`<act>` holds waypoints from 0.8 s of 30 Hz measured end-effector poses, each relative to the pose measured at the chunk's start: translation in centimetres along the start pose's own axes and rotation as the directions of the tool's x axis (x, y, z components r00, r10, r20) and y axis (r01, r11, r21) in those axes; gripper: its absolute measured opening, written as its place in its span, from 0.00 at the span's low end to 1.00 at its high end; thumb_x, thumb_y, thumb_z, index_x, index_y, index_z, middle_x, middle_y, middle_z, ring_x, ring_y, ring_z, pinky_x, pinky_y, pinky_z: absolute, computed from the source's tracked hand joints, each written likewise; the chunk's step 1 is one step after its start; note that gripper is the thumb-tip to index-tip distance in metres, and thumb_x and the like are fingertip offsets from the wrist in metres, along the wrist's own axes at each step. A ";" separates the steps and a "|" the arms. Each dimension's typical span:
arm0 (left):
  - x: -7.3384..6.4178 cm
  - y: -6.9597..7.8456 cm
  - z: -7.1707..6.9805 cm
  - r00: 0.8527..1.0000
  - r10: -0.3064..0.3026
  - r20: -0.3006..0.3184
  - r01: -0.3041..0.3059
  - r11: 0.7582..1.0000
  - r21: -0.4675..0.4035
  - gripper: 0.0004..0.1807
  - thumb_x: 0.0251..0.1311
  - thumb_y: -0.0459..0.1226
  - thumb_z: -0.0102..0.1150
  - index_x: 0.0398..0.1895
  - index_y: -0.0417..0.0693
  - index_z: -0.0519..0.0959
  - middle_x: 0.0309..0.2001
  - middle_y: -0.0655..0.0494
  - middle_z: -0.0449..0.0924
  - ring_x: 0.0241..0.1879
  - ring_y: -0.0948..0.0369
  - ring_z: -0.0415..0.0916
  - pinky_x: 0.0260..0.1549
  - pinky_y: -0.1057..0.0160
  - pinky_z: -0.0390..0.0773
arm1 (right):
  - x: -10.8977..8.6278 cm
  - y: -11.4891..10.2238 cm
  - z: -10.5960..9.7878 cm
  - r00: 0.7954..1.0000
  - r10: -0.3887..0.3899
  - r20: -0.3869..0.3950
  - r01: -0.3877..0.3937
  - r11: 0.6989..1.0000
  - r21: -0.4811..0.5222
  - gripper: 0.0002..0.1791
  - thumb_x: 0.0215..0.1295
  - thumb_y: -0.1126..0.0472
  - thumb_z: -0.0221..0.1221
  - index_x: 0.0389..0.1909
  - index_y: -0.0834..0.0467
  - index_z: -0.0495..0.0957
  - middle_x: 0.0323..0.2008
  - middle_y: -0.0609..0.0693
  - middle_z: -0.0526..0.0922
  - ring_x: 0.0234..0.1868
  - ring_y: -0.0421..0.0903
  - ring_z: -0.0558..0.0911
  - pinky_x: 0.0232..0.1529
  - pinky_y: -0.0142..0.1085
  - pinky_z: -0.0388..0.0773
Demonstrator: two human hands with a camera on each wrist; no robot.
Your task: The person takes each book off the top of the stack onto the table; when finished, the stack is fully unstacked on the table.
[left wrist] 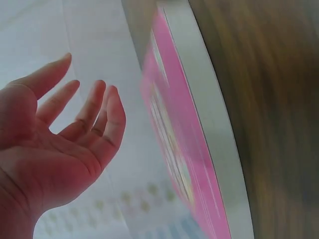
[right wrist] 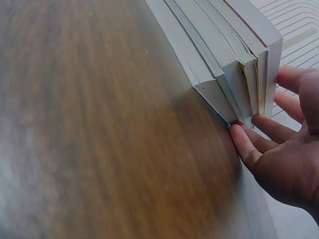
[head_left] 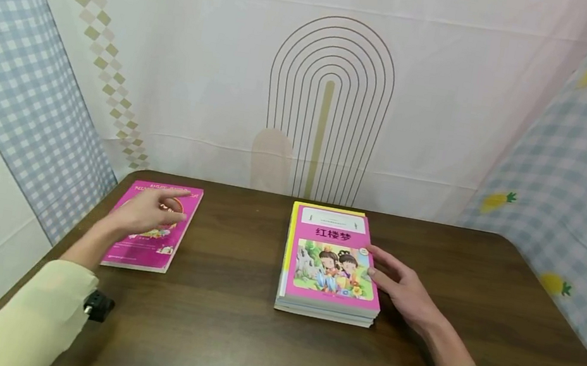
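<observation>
On the left of the table lies a single magenta book (head_left: 135, 255), flat. My left hand (head_left: 141, 210) hovers over it with loosely bent fingers and holds nothing; the left wrist view shows its palm beside the raised-looking cover, with a gap between. Right of centre is a stack of several books (head_left: 334, 269), a pink one with two cartoon children on top and a yellow edge showing along the left. My right hand (head_left: 407, 292) touches the stack's right side. In the right wrist view its fingertips (right wrist: 238, 130) rest against the book edges, from the lowest book upward.
The dark wooden table (head_left: 223, 338) has rounded far corners. A pale patterned cloth (head_left: 217, 81) hangs right behind it, and checked cloths hang at both sides. Black wrist cameras are strapped at both sleeves.
</observation>
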State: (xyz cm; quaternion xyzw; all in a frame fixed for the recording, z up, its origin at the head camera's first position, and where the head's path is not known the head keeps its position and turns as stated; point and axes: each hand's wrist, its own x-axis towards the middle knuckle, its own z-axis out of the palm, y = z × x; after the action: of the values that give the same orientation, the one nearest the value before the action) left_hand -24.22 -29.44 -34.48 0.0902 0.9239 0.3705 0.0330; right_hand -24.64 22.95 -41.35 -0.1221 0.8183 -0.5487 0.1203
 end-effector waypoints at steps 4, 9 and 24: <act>0.9 2.2 2.8 0.996 0.027 0.082 -0.017 0.993 -0.118 0.35 0.74 0.38 0.62 0.81 0.43 0.63 0.59 0.31 0.81 0.54 0.41 0.83 0.46 0.49 0.89 | 0.0 0.0 0.0 1.000 -0.007 0.000 0.007 1.000 0.003 0.38 0.79 0.44 0.59 0.83 0.48 0.60 0.83 0.60 0.58 0.79 0.63 0.64 0.77 0.63 0.64; 1.9 4.3 6.2 0.986 0.047 0.163 -0.003 0.966 -0.258 0.34 0.76 0.39 0.61 0.82 0.49 0.64 0.58 0.33 0.81 0.60 0.40 0.80 0.50 0.47 0.89 | 0.0 0.1 0.1 1.000 -0.009 0.001 0.009 1.000 0.006 0.38 0.79 0.44 0.59 0.83 0.48 0.59 0.83 0.60 0.59 0.79 0.63 0.64 0.77 0.62 0.65; 4.0 9.0 13.3 0.964 0.079 0.254 0.013 0.940 -0.341 0.35 0.75 0.45 0.63 0.82 0.59 0.65 0.45 0.43 0.78 0.43 0.52 0.80 0.36 0.57 0.89 | 0.0 0.2 0.0 1.000 0.007 -0.003 -0.007 1.000 0.024 0.38 0.78 0.44 0.59 0.84 0.47 0.59 0.83 0.60 0.57 0.80 0.64 0.62 0.78 0.63 0.64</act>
State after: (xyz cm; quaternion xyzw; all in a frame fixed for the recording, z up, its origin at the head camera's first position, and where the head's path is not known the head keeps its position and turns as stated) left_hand -25.14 -13.31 -37.86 0.1471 0.8317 0.5095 0.1644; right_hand -24.65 22.98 -41.52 -0.1167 0.8123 -0.5582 0.1224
